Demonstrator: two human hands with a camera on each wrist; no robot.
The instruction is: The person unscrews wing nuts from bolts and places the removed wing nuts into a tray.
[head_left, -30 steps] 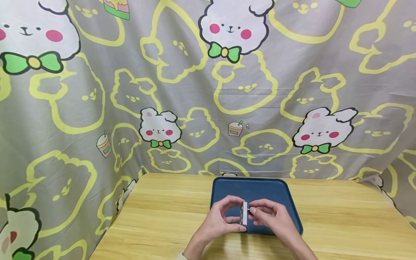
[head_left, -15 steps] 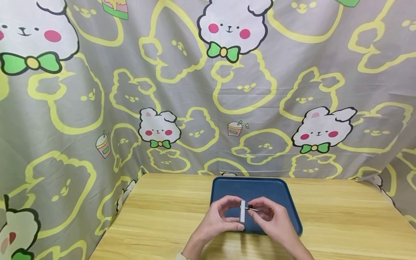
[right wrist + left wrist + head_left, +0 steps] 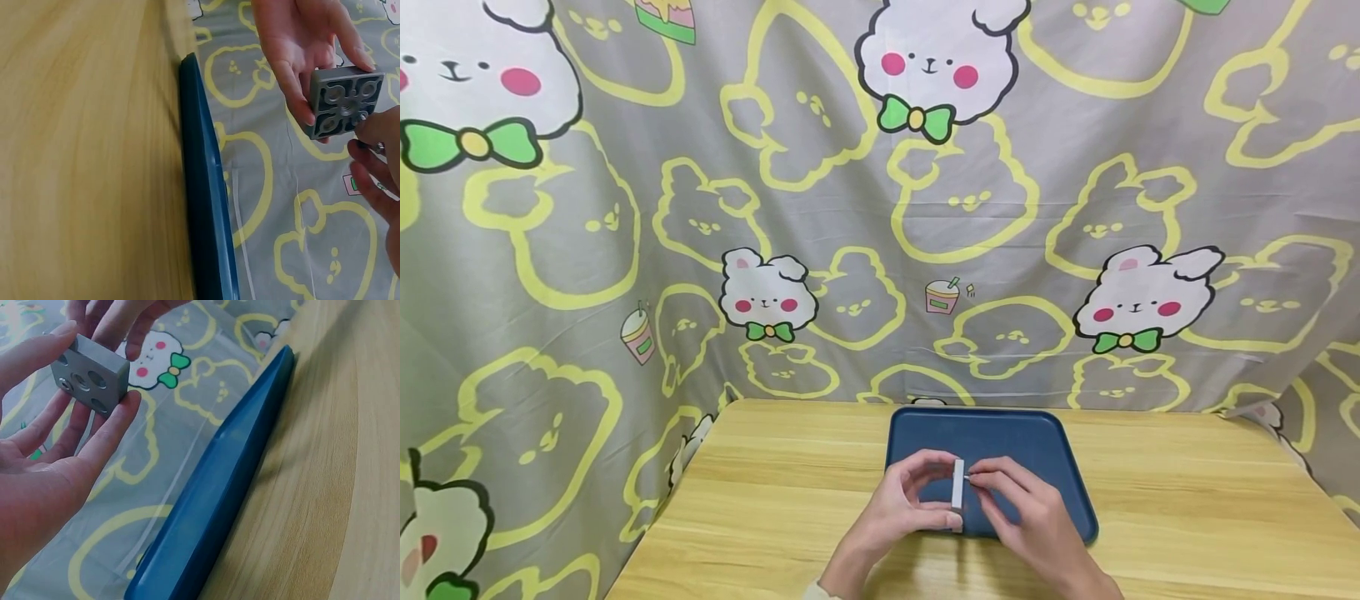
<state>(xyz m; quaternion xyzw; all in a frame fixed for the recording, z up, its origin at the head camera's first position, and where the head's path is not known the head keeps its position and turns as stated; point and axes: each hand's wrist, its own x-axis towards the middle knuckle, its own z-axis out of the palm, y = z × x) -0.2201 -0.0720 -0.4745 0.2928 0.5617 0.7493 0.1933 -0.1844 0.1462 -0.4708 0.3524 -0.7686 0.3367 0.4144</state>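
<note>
My left hand (image 3: 895, 504) grips a square grey metal block (image 3: 958, 485) by its edges, thumb on one side and fingers on the other. Round holes show on both faces; one hole has a shiny round piece (image 3: 64, 383) in it in the left wrist view. My right hand (image 3: 1037, 504) pinches a small shiny metal pin (image 3: 967, 477), which looks like a screw, against the block's recessed face near a corner hole. Among the right fingers a second shiny threaded-looking piece (image 3: 379, 148) shows. The fingertips partly hide both small pieces.
Beneath the hands a dark blue tray (image 3: 985, 433) with a raised rim lies on the light wooden table (image 3: 797, 467). A grey curtain (image 3: 850, 208) printed with cartoon animals hangs behind and along the left side.
My right hand has turned the small metal pieces in its fingers and now holds one end at the block's face. The left hand and block have shifted slightly left.
</note>
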